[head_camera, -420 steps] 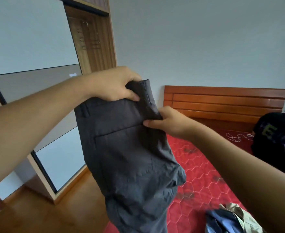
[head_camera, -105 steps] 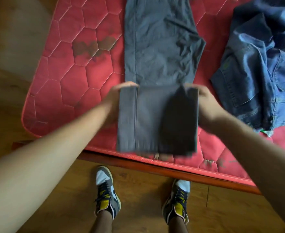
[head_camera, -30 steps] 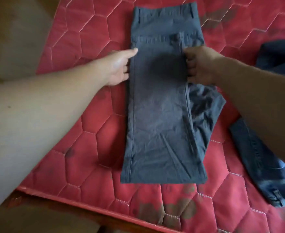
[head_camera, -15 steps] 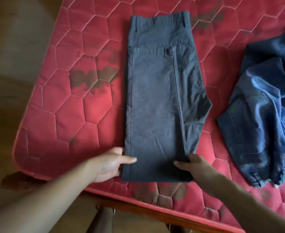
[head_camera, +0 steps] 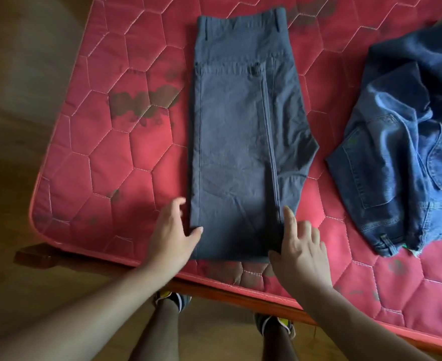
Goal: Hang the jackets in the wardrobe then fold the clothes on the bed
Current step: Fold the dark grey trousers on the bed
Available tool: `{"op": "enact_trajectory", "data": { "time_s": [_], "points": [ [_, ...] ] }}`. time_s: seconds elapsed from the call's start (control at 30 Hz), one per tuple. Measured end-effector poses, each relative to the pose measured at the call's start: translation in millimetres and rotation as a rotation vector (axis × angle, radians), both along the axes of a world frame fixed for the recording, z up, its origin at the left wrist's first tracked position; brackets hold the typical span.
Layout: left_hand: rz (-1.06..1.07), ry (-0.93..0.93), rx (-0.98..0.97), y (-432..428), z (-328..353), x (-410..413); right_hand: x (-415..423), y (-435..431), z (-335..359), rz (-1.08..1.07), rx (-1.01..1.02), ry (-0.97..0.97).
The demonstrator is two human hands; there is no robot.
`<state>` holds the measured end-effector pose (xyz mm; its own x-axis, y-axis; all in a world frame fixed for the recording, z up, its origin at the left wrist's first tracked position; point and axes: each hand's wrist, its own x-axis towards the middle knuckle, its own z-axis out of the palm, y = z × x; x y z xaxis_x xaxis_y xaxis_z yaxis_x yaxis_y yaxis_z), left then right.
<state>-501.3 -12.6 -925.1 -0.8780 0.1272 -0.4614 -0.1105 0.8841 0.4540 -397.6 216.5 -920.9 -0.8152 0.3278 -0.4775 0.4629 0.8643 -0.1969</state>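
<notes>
Grey trousers [head_camera: 235,142] lie folded in a long strip on the red quilted mattress [head_camera: 115,157], waistband at the far end. My left hand [head_camera: 174,235] sits at the near left corner, its thumb touching the fabric and its fingers spread beside the edge. At the near right corner is my right hand [head_camera: 299,246], index finger straight along the trousers' right edge and thumb at the bottom hem. Neither hand grips the cloth.
Crumpled blue jeans [head_camera: 407,152] lie on the mattress to the right of the trousers. The wooden bed frame [head_camera: 240,295] runs along the near edge, with my legs and shoes [head_camera: 173,298] on the wooden floor [head_camera: 14,178] below.
My hands slid from the far part of the trousers down to the near end. Over the last half second they stayed at the near corners, the right index finger straightening along the edge.
</notes>
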Motion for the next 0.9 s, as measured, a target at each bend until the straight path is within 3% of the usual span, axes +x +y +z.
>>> {"op": "enact_trajectory", "data": {
  "time_s": [0.1,0.23,0.4,0.53,0.6,0.67,0.77,0.9],
  "points": [
    [-0.33,0.332,-0.022,6.5,-16.0,9.6,-21.3,2.9,-20.7,0.238,0.001,0.336],
    [-0.654,0.33,-0.237,10.5,-52.6,11.0,-26.0,16.2,-58.9,0.528,0.079,0.243],
    [-0.665,0.363,-0.23,7.5,-56.8,10.3,-23.9,21.3,-58.2,0.529,0.111,0.212],
    [-0.5,0.398,0.016,17.7,-52.2,-35.1,-63.2,26.6,-39.0,0.44,0.114,0.462],
    [-0.489,0.458,0.0,34.7,-53.3,-75.8,-100.7,37.4,-38.3,0.428,0.138,0.539],
    [-0.541,0.486,-0.104,55.4,-60.4,-116.8,-138.1,54.7,-49.9,0.424,0.191,0.454],
    [-0.613,0.46,-0.261,67.1,-75.1,-150.0,-163.3,80.3,-68.8,0.386,0.252,0.177],
    [-0.625,0.432,-0.293,65.2,-74.7,-152.0,-164.8,81.6,-68.3,0.35,0.238,0.119]
  ]
}}
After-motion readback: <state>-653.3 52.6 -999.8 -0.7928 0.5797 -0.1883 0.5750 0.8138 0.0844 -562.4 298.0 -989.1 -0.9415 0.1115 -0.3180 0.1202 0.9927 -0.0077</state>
